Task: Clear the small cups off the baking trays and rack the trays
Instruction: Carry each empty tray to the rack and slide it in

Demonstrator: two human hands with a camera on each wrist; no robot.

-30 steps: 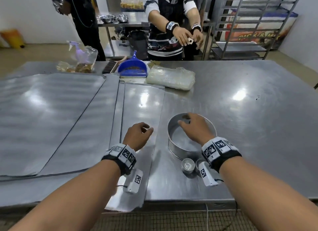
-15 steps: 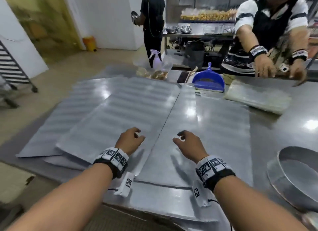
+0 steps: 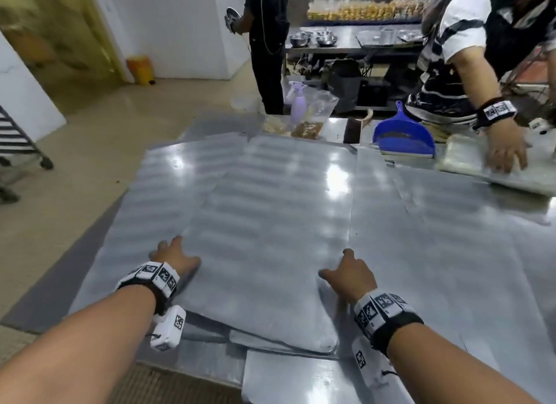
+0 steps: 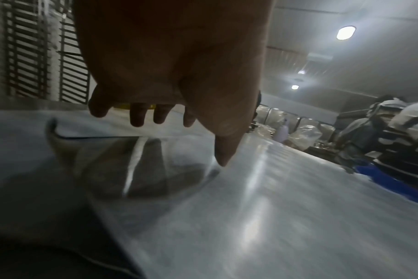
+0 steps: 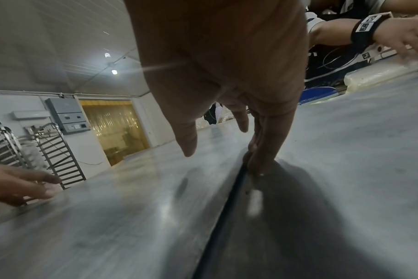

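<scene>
Several flat grey baking trays lie overlapping on the steel table. The top tray sits in front of me, bare of cups; no small cup shows in any view. My left hand is at this tray's left edge, with its thumb touching the top and its fingers hanging past the edge. My right hand is at the right edge. Its fingers point straight down into the seam beside the neighbouring tray, while its thumb hovers over the top tray. Neither hand grips anything.
Wheeled tray racks stand on the floor to the left. Across the table another person's hand presses a plastic-wrapped pack. A blue dustpan, a spray bottle and a bag sit at the far edge.
My view has swung left, away from the round tin and the small cups beside it. Both hands left that spot and now sit at the two side edges of the top tray.
</scene>
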